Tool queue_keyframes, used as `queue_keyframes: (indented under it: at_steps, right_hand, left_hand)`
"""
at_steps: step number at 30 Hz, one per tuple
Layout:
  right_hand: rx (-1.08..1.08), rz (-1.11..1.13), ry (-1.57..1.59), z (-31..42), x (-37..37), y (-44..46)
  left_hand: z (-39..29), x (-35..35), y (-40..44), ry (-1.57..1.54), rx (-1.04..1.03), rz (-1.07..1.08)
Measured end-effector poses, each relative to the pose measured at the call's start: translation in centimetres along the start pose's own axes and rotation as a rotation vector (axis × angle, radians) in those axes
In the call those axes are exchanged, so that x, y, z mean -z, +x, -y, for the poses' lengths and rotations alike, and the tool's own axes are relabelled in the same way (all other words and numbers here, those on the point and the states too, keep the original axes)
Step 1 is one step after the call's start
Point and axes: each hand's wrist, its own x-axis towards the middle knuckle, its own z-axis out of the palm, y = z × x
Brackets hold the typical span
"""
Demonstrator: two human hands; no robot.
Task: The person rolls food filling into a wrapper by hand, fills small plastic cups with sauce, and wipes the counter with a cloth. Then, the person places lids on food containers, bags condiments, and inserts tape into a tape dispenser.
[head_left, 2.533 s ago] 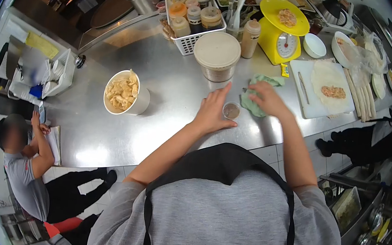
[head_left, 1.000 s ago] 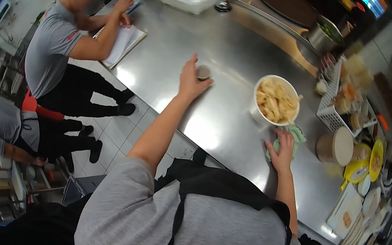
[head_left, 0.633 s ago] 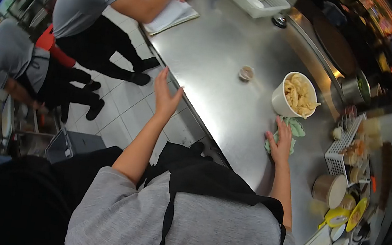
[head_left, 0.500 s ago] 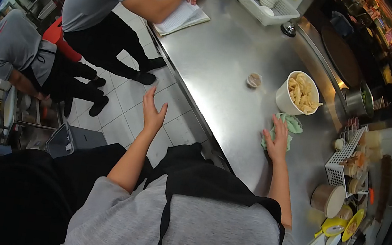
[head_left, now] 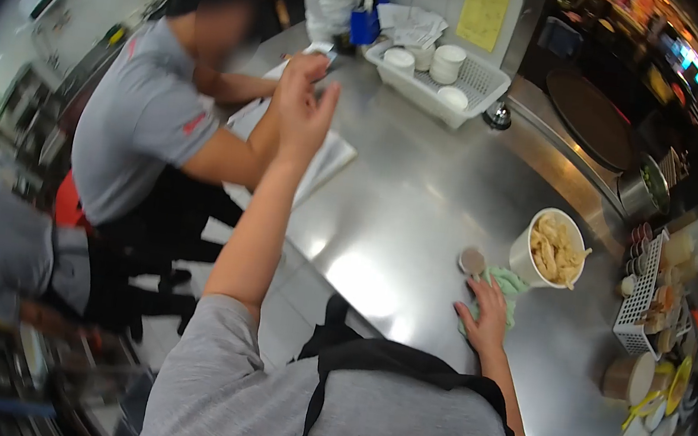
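Note:
My left hand is raised in the air with its thumb apart from the fingers and nothing in it; in this view it overlaps the co-worker's arm. On the steel counter, my right hand lies with its fingers spread over a crumpled green cloth. Its fingertips are close to a small lidded cup of brown sauce; whether they touch it I cannot tell. Just beyond the cloth stands a white tub heaped with pale crisp fried pieces.
A co-worker leans on the counter at the left over papers. Behind stands another person. A white basket with small dishes and a call bell are at the back; a white rack with jars is at the right.
My left hand has risen and stretched forward. The camera view has tilted up. My right hand stays on the cloth, its fingertips now nearer the sauce cup.

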Motion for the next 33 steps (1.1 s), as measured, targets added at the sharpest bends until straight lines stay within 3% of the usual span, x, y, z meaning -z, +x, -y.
queue_keyframes:
  at_steps: [1, 2, 4, 5, 11, 12, 14, 18, 22, 24, 25, 26, 28, 30, 33]
  right_hand:
    - [-0.033, -0.025, -0.006, 0.7, -0.5, 0.7]
    - [-0.094, -0.061, -0.032, 1.4, -0.8, 1.0]
    - [-0.182, -0.120, -0.068, 2.1, -1.2, 1.7]
    - [-0.214, -0.132, -0.087, 2.2, -1.5, 2.0]
    - [-0.336, -0.183, -0.235, 2.9, -2.0, 2.5]
    - [-0.363, -0.202, -0.245, 3.1, -1.9, 2.6]
    - [-0.391, -0.168, -0.287, 3.2, -1.8, 2.8]
    - [-0.446, -0.178, -0.324, 3.1, -2.0, 3.0]
    - [-0.475, -0.160, -0.339, 3.4, -2.1, 3.2]
    - [-0.491, -0.154, -0.353, 3.5, -2.0, 3.4]
    - [-0.510, -0.156, -0.355, 3.6, -2.0, 3.4]
    - [-0.490, -0.158, -0.356, 3.6, -1.9, 3.4]
    - [-0.518, -0.176, -0.363, 3.8, -1.9, 3.2]
    - [-0.463, -0.146, -0.297, 3.7, -1.5, 3.3]
    - [-0.460, -0.157, -0.332, 3.7, -1.4, 3.5]
  left_hand:
    - [2.0, -0.2, 3.2, 0.061, 0.034, 0.037]
    - [6.7, -0.4, 6.3, 0.189, -0.090, 0.052]
    - [12.8, -1.6, 11.8, 0.143, -0.004, 0.002]
    - [17.8, -2.1, 14.6, 0.061, -0.069, -0.027]
    - [32.9, -5.7, 26.9, 0.455, -0.050, -0.002]
    - [33.1, -6.4, 28.0, 0.546, 0.068, 0.047]
    - [34.7, -7.6, 29.5, 0.678, 0.001, 0.121]
    - [37.6, -9.1, 32.3, 0.718, 0.176, 0.337]
    - [38.8, -10.0, 36.6, 0.748, -0.014, 0.141]
    - [39.5, -10.5, 41.2, 0.462, 0.026, -0.121]
    - [35.9, -10.4, 42.0, -0.238, 0.095, -0.256]
    - [34.5, -10.4, 45.0, -0.242, -0.041, -0.489]
    - [25.8, -8.3, 45.2, -0.589, 0.054, -0.397]
    - [17.2, -6.3, 42.0, -1.053, -0.187, -0.096]
    - [9.4, -6.3, 30.8, -1.300, -0.139, 0.266]
